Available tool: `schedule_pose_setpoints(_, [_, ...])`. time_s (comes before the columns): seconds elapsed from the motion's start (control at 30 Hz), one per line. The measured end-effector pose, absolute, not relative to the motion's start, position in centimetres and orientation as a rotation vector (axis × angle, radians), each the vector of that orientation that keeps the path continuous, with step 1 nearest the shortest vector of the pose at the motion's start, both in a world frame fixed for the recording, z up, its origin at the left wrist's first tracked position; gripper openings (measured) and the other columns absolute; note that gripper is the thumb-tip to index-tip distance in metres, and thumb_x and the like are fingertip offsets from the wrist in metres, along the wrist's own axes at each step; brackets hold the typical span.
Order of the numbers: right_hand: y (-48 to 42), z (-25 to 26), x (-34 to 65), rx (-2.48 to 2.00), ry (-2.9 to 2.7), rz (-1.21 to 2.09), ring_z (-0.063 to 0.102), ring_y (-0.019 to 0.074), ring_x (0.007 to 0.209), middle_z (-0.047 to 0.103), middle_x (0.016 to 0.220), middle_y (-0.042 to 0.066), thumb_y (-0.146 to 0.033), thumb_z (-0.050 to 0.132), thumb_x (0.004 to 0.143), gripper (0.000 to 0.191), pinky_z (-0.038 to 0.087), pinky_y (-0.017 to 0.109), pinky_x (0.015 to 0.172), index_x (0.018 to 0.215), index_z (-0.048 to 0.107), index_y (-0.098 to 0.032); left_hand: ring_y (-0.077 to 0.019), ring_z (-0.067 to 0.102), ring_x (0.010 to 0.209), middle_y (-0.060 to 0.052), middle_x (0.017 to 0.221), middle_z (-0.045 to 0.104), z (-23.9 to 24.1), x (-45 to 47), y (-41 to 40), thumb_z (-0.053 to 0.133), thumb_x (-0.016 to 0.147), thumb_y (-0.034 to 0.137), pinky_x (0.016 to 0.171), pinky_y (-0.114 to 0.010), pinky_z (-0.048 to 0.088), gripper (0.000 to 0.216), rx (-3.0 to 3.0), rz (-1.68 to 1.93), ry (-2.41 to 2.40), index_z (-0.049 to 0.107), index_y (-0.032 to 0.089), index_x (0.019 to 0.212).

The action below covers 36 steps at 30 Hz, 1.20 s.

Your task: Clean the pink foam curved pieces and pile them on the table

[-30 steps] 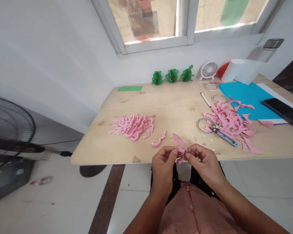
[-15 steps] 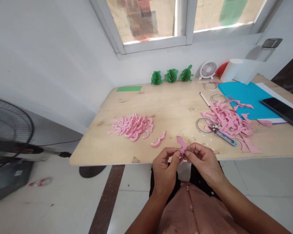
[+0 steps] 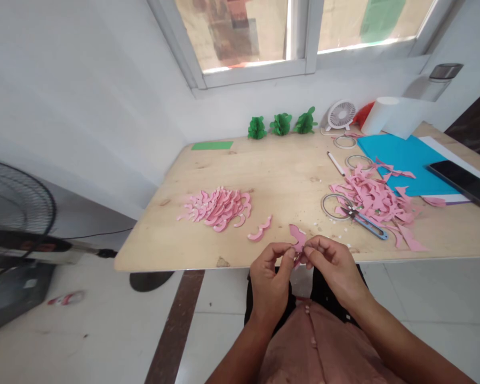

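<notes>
Between my two hands, at the table's front edge, is a pink paper cutout (image 3: 298, 236) with a wavy outline. My left hand (image 3: 272, 272) pinches it from the left with thumb and forefinger. From the other side, the fingertips of my right hand (image 3: 331, 262) are closed on it too; the lower part is hidden behind fingers. Just beyond my left hand lies a loose curved pink piece (image 3: 259, 229). Farther left is a heap of similar curved pink paper pieces (image 3: 220, 207).
Right of my hands are blue-handled thread snips (image 3: 370, 224), pink paper scraps (image 3: 374, 194), tape rolls (image 3: 358, 162) and a white pen (image 3: 335, 163). A phone (image 3: 464, 181) rests by blue sheets (image 3: 408, 154). Green paper figures (image 3: 280, 124) and a small fan (image 3: 341, 114) stand along the wall.
Almost nothing differs. My right fingers have shifted very slightly on the pink paper cutout; both hands still hold it in the same place.
</notes>
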State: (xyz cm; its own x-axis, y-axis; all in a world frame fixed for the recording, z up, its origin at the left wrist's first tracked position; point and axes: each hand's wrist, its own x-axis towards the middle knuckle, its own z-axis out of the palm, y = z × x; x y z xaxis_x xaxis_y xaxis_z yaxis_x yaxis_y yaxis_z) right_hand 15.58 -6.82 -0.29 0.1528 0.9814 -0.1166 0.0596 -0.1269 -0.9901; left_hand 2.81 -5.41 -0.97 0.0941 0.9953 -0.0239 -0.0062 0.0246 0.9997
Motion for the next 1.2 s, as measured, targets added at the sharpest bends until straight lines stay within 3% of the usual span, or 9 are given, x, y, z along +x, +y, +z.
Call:
schedule_pose_setpoints(0.37, [-6.8, -0.2, 15.4, -1.402, -1.060, 1.161, 0.054, 0.0131, 0.058, 0.061, 0.061, 0.000, -0.030, 0.056, 0.079, 0.018, 0.043, 0.024, 0.056, 0.067, 0.058, -0.017, -0.0151, 0.059, 0.066, -0.003, 0.068, 0.066, -0.7, 3.0, -5.1, 0.064, 0.076, 0.029, 0.064, -0.024, 0.047, 0.015, 1.089, 1.145, 1.128, 0.065, 0.015, 0.072])
schedule_pose_setpoints(0.9, [-6.7, 0.1, 15.2, -1.428, -1.050, 1.078, 0.052, 0.0119, 0.052, 0.057, 0.055, -0.002, -0.024, 0.056, 0.072, 0.012, 0.041, 0.023, 0.050, 0.063, 0.057, -0.018, -0.0174, 0.063, 0.071, -0.003, 0.073, 0.069, -0.6, 2.8, -5.9, 0.062, 0.077, 0.025, 0.070, -0.026, 0.047, 0.010, 1.317, 1.186, 1.203, 0.070, 0.018, 0.078])
schedule_pose_setpoints(1.2, [-7.2, -0.4, 15.6, -1.463, -0.986, 1.078, 0.050, 0.0120, 0.052, 0.057, 0.056, -0.002, -0.024, 0.055, 0.073, 0.012, 0.039, 0.023, 0.052, 0.063, 0.058, -0.018, -0.0118, 0.059, 0.061, 0.000, 0.060, 0.064, -0.7, 3.5, -4.6, 0.068, 0.071, 0.024, 0.066, -0.024, 0.046, 0.012, 0.686, 1.163, 1.002, 0.062, 0.014, 0.069])
